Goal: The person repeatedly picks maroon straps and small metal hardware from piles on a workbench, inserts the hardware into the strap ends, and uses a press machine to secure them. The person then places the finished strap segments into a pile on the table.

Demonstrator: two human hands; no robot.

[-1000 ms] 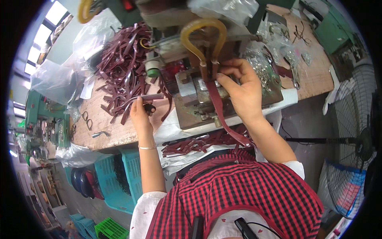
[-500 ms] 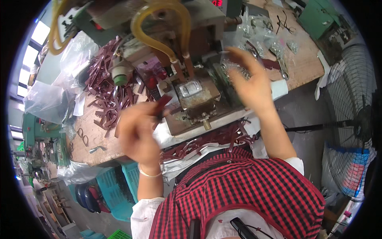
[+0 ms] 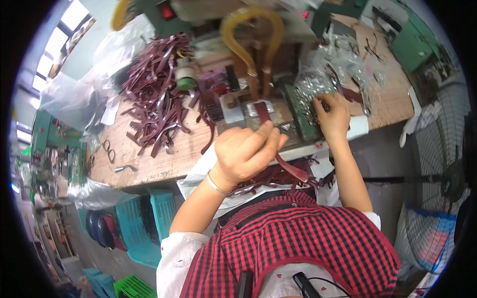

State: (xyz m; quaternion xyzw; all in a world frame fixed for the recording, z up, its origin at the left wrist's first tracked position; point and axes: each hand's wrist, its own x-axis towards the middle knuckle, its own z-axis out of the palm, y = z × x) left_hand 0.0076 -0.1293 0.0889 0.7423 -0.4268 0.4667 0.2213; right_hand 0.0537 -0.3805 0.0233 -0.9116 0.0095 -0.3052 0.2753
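Note:
My left hand (image 3: 244, 153) pinches a dark red strap (image 3: 294, 171). One end of the strap lies over the small metal plate (image 3: 252, 109) on the bed of a press, and the other hangs toward my apron. Two brown rods under a curved yellow tube (image 3: 229, 32) come down just behind that plate. On the right, my right hand (image 3: 334, 118) is at the edge of a green tray (image 3: 297, 111) of small shiny metal pieces (image 3: 304, 99). Its thumb and fingertips are drawn together; what they hold, if anything, is too small to make out.
A large heap of dark red straps (image 3: 156, 89) covers the table's left part. More straps (image 3: 271, 176) lie in white cloth at my waist. Clear plastic bags (image 3: 343, 54) are at the back right. A caged fan (image 3: 442, 139) stands right, turquoise crates (image 3: 136, 228) below left.
My left hand has moved right, bringing the strap onto the press plate. My right hand has come down to the tray of metal pieces, its fingers closing. The view has shifted slightly.

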